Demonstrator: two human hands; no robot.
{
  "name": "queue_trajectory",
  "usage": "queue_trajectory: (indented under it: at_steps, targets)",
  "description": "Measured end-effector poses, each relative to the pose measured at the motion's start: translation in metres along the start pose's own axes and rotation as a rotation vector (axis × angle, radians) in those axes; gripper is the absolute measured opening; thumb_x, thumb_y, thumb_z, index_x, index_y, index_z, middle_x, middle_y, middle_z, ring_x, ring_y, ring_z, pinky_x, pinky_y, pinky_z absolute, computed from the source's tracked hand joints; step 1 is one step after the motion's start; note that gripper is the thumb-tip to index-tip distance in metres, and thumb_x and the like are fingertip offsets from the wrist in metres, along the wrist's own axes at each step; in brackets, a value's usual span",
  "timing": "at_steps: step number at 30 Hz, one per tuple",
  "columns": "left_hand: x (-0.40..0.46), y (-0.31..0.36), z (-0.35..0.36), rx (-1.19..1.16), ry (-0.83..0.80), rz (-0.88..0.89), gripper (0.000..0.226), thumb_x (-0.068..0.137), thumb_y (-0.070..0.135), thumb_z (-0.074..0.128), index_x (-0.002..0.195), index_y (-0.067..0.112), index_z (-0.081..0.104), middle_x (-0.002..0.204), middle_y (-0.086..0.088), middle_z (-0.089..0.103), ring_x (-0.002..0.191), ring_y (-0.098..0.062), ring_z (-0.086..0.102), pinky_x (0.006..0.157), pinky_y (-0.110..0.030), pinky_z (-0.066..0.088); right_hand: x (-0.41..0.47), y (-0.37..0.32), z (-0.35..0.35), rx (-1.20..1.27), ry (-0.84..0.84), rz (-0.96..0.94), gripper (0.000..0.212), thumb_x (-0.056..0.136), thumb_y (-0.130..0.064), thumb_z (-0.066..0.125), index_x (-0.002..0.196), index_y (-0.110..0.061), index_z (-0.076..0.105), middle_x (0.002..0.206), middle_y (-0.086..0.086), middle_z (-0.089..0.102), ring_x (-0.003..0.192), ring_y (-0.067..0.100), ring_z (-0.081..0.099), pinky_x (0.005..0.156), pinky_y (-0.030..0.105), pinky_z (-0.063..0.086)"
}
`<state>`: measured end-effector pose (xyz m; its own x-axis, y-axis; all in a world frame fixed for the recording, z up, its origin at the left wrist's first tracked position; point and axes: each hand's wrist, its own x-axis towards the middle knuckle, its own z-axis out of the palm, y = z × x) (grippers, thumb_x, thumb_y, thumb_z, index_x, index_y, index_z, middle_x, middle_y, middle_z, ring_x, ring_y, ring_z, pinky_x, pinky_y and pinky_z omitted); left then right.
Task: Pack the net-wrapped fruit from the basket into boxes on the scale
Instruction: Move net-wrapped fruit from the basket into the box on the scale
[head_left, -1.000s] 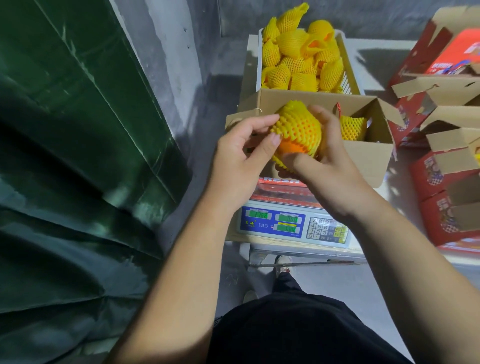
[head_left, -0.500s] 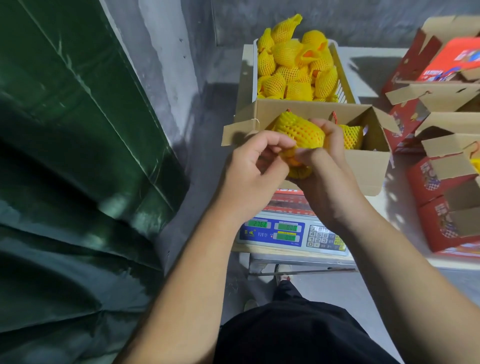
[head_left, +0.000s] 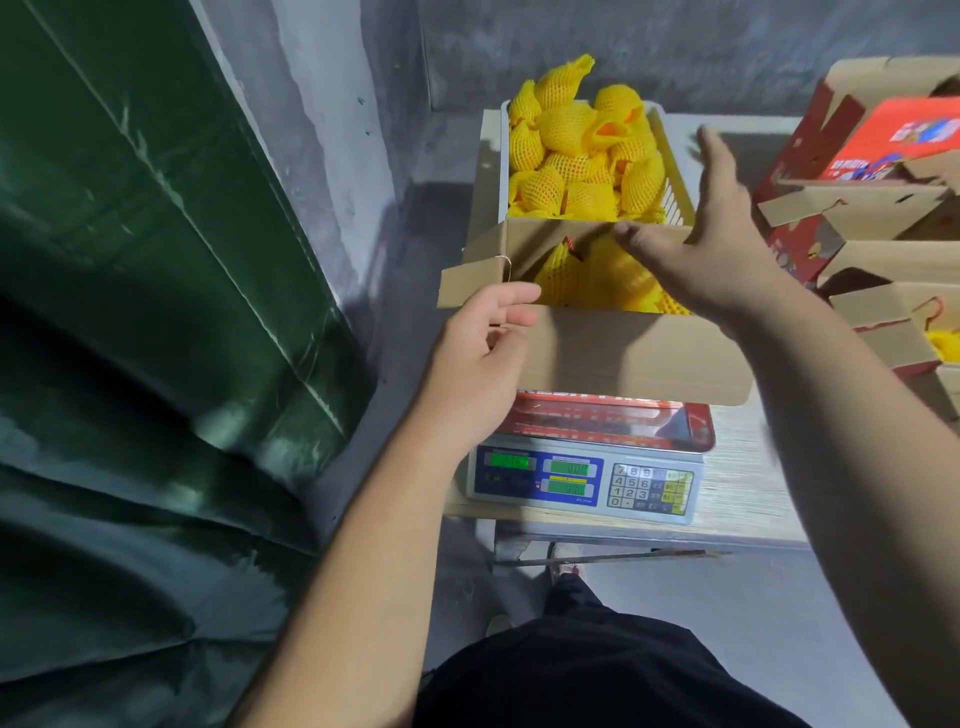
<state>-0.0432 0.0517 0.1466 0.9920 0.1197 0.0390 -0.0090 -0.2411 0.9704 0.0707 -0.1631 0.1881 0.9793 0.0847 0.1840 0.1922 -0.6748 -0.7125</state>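
Red-printed cartons (head_left: 878, 171) are crowding the surface (head_left: 748, 483) on my right; yellow net-wrapped fruit (head_left: 597, 280) is lying in the box (head_left: 634, 353) on the scale (head_left: 587, 478), more filling the basket (head_left: 675, 187) behind; my left hand (head_left: 483, 348), loosely curled and empty, is touching the box's corner; my right hand (head_left: 711, 244) is hovering spread, holding nothing.

Grey concrete wall (head_left: 332, 156) and floor (head_left: 727, 613), green tarp (head_left: 130, 312) left, pale wooden table (head_left: 743, 483) right.

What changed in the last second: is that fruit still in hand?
No. Both hands let go of the net-wrapped fruit, which now lies in the cardboard box on the scale. The right hand opened and reaches toward the basket; the left hand dropped to the box's near left corner. Box, scale and basket stayed put.
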Motion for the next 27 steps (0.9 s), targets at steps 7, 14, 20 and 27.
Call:
queue_trajectory:
  at_steps: [7, 14, 20, 27]
  targets:
    - [0.004, 0.006, -0.003, 0.046, 0.029, -0.02, 0.036, 0.101, 0.009, 0.055, 0.124, 0.03, 0.07, 0.116, 0.012, 0.07, 0.104, 0.002, 0.064, 0.085, -0.006, 0.046, -0.027, 0.0, 0.016, 0.006, -0.117, -0.02, 0.057, 0.095, -0.04, 0.068, 0.147, -0.024, 0.051, 0.146, 0.006, 0.057, 0.13, 0.024, 0.057, 0.109, 0.043, 0.047]
    - [0.003, 0.011, 0.006, 0.105, -0.002, -0.021, 0.032, 0.102, 0.016, 0.056, 0.125, 0.033, 0.069, 0.118, 0.015, 0.069, 0.111, 0.001, 0.063, 0.092, -0.019, 0.049, -0.044, -0.012, 0.024, 0.027, -0.259, -0.117, 0.047, 0.099, -0.029, 0.066, 0.143, -0.016, 0.058, 0.14, -0.002, 0.062, 0.13, 0.014, 0.056, 0.111, 0.043, 0.048]
    - [0.0, 0.013, 0.01, 0.115, -0.006, -0.031, 0.031, 0.103, 0.018, 0.056, 0.125, 0.035, 0.068, 0.116, 0.02, 0.068, 0.111, 0.005, 0.062, 0.089, -0.016, 0.046, -0.05, -0.011, 0.019, -0.019, -0.3, -0.116, 0.048, 0.1, -0.032, 0.065, 0.146, -0.018, 0.055, 0.141, 0.0, 0.061, 0.126, 0.018, 0.059, 0.109, 0.042, 0.05]
    - [0.001, 0.009, 0.014, 0.097, 0.0, -0.036, 0.031, 0.103, 0.02, 0.056, 0.128, 0.034, 0.068, 0.118, 0.019, 0.069, 0.112, 0.002, 0.063, 0.084, -0.012, 0.045, -0.049, -0.008, 0.017, 0.01, -0.35, -0.113, 0.046, 0.101, -0.034, 0.064, 0.143, -0.018, 0.057, 0.135, 0.003, 0.062, 0.124, 0.02, 0.06, 0.109, 0.043, 0.05]
